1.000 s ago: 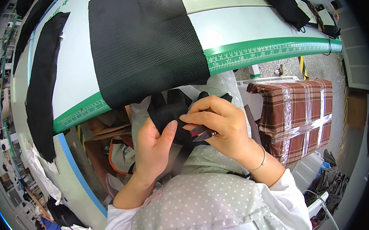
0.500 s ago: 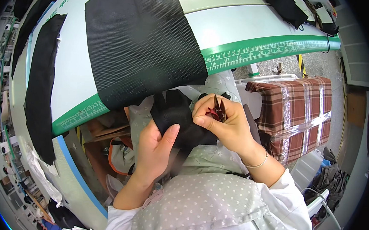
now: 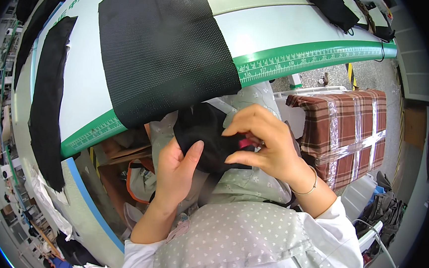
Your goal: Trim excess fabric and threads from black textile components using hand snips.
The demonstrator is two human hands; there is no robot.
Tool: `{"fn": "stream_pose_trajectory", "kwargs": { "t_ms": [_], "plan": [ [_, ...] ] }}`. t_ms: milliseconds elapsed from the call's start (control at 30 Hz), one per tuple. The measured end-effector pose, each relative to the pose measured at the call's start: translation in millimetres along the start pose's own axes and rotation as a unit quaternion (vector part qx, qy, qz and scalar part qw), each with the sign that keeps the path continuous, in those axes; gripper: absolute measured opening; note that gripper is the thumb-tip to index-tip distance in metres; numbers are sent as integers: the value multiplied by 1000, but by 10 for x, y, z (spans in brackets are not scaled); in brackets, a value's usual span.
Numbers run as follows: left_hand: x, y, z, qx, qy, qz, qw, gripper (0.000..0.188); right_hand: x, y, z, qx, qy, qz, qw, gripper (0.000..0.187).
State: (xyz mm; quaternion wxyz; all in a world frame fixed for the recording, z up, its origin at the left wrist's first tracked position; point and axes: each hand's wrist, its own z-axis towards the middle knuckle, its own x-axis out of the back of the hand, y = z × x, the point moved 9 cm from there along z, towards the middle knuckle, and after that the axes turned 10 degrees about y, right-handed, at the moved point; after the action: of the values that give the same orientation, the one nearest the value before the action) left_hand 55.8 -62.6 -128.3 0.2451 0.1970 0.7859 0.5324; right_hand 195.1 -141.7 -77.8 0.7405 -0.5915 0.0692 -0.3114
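A small black fabric piece [image 3: 201,128] hangs above my lap, just off the table's near edge. My left hand [image 3: 176,167] grips its left side, thumb on top and the other fingers behind. At its right side is my right hand [image 3: 276,146], thumb and forefinger spread apart. Curled in the other fingers of that hand is a pair of small thread snips [image 3: 246,143]; only a red part shows, slightly blurred, and the blades are hidden. On the table beyond lies a large black textured panel [image 3: 165,51], its near edge hanging over the rim.
The white table has a green ruler edge [image 3: 319,61]. A black fabric strip [image 3: 49,107] drapes over its left side, with more black pieces [image 3: 332,13] at the far right. To my right stands a taped, brown plaid-covered box [image 3: 346,136]. An orange-trimmed bag [image 3: 140,181] sits below.
My right thumb and forefinger have parted from their pinch at the fabric. The right hand has turned, and the snips' blades, which pointed up before, are now out of sight.
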Motion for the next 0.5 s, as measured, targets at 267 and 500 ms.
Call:
{"fn": "stream_pose_trajectory", "kwargs": {
  "t_ms": [267,500],
  "plan": [
    [5,5,-14,-7,4,14,1000,19,-75,25,-33,5,-8,40,999,24],
    [-30,-90,14,5,18,33,999,20,-115,-62,-8,29,-6,-14,999,28]
  ]
}}
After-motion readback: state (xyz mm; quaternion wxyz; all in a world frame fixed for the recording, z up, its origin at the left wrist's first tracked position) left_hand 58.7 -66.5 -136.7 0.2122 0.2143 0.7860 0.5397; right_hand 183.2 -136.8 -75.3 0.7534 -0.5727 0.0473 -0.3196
